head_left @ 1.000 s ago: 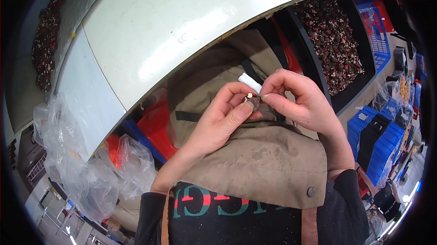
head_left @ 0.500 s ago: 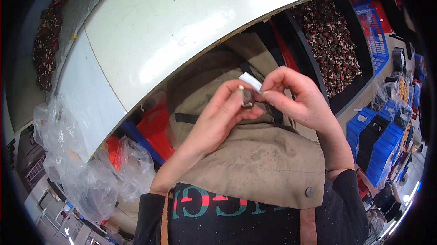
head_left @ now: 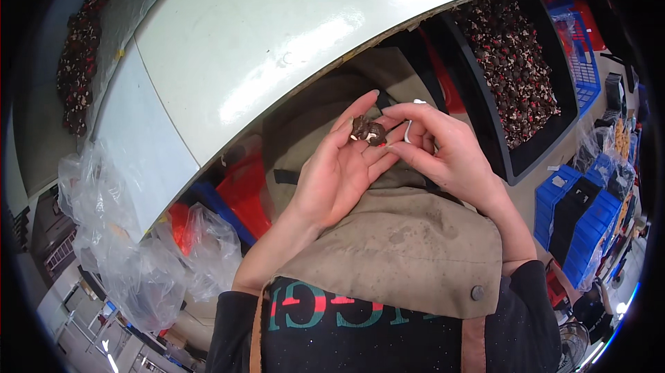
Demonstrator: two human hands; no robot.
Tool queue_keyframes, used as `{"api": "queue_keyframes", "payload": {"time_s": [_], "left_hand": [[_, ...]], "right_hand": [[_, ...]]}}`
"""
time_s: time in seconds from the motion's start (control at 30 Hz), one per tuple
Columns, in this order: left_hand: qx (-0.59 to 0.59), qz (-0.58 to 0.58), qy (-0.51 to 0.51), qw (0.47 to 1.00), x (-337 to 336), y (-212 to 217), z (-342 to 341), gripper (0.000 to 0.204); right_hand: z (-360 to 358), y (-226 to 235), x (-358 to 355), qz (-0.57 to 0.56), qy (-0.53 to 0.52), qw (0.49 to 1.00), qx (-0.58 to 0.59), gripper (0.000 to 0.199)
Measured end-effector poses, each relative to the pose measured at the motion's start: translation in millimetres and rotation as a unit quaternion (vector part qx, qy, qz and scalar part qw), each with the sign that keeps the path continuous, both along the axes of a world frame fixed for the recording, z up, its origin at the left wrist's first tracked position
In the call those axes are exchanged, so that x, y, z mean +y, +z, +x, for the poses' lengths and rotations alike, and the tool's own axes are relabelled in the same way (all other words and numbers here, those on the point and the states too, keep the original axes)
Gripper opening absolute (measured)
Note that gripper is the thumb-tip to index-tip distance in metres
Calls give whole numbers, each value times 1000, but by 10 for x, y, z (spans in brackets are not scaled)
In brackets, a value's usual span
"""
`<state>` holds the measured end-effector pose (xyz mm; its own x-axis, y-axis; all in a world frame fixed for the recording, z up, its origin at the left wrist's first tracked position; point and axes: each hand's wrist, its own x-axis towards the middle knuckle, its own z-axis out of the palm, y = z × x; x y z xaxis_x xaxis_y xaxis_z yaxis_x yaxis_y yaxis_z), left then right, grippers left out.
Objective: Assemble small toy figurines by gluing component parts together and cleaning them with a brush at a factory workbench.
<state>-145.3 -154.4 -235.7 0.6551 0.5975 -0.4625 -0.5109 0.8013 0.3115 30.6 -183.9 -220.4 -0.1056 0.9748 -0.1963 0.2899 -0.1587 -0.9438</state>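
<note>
My left hand [head_left: 334,175] is turned palm up in front of my apron. Its fingers hold a small dark brown lumpy piece [head_left: 368,132] with whitish spots and a trace of pink. Close on the right, my right hand [head_left: 454,158] pinches a thin tool [head_left: 407,132] with a slim dark tip and white parts. The tip points at the dark piece and seems to touch it. My fingers hide most of the tool, so its exact kind cannot be made out.
A pale worktable [head_left: 242,40] curves across in front, with light crumbs on it. To the right, a black bin [head_left: 509,158] holds many similar dark pieces. Blue crates [head_left: 578,227] stand beyond it. Clear plastic bags [head_left: 138,269] hang at the left. A brown apron [head_left: 409,234] covers my lap.
My left hand has opened out and turned palm up, showing more of the dark piece. The white part that stuck out between the hands now shows above and within my right fingers.
</note>
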Motion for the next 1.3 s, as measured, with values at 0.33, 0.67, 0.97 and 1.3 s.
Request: {"api": "queue_keyframes", "payload": {"time_s": [0.33, 0.67, 0.97, 1.3], "left_hand": [[51, 82, -51, 994, -19, 190, 731, 55], [87, 165, -150, 971, 107, 587, 1006, 59], [83, 150, -169, 971, 208, 1123, 384, 48], [205, 318, -105, 920, 42, 1939, -540, 43]], "right_hand": [[702, 90, -24, 102, 46, 991, -79, 35], [2295, 249, -302, 47, -290, 900, -323, 34], [1518, 1536, 507, 174, -251, 942, -138, 30], [1115, 2421, 1661, 471, -188, 818, -269, 17]]}}
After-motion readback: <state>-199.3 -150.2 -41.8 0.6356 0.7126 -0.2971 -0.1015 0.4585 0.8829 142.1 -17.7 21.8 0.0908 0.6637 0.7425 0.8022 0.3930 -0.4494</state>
